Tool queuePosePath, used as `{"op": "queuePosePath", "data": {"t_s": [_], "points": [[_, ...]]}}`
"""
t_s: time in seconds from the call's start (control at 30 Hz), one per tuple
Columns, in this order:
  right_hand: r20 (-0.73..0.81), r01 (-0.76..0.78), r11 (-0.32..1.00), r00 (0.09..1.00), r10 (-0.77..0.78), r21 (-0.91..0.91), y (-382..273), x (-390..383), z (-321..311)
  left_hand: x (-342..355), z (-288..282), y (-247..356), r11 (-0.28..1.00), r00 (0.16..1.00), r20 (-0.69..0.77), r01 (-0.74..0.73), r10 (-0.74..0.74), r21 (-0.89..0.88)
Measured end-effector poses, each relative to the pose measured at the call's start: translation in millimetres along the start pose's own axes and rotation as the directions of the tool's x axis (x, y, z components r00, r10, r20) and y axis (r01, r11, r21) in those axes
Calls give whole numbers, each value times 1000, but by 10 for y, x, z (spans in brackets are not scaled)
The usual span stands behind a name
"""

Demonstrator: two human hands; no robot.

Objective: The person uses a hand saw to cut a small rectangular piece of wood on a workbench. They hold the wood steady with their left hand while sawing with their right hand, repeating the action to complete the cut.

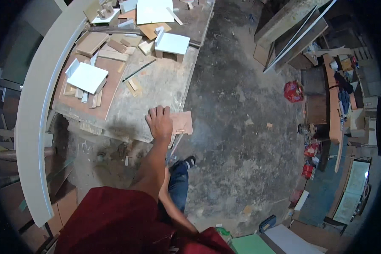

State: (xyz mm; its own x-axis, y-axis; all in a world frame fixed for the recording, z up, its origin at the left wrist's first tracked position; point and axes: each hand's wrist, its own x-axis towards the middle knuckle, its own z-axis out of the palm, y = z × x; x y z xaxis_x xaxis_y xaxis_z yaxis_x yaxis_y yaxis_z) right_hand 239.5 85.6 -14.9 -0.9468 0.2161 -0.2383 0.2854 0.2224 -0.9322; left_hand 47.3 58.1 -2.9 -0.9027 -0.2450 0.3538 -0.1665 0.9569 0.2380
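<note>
At the near right corner of the workbench, my left hand presses down on a thin pinkish wooden board with bent fingers. Part of that board juts past the bench's edge, and its left part lies under the hand. My right forearm rises from the lower edge toward the same corner. My left forearm hides most of the right hand, so its fingers cannot be made out. A narrow, thin shape slants below the board, too unclear to name.
A dark slim stick lies mid-bench. Small white-topped wooden pieces and stacked offcuts crowd its left and far parts. A curved pale panel runs along the left. Rightward on the floor stand a red bag and leaning boards.
</note>
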Motion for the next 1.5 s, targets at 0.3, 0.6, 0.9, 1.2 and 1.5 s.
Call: {"op": "queuePosePath", "data": {"t_s": [0.3, 0.6, 0.9, 1.2, 1.5], "points": [[39, 4, 989, 999, 2, -146, -12, 28, -147, 23, -30, -14, 998, 1000, -3, 4, -4, 67], [90, -21, 980, 995, 39, -198, 178, 316, -656, 127, -46, 0, 982, 984, 4, -177, 178, -70], [157, -79, 963, 980, 123, -259, 65, 547, -895, 91, -44, -30, 995, 994, 57, -95, 97, -33], [288, -66, 951, 945, 156, -301, -53, 821, -1161, 64, -79, -35, 998, 997, 52, -63, 65, -31], [304, 37, 967, 952, 43, -253, -4, 974, -1081, 130, -53, -14, 986, 990, 10, -139, 140, -88]]}}
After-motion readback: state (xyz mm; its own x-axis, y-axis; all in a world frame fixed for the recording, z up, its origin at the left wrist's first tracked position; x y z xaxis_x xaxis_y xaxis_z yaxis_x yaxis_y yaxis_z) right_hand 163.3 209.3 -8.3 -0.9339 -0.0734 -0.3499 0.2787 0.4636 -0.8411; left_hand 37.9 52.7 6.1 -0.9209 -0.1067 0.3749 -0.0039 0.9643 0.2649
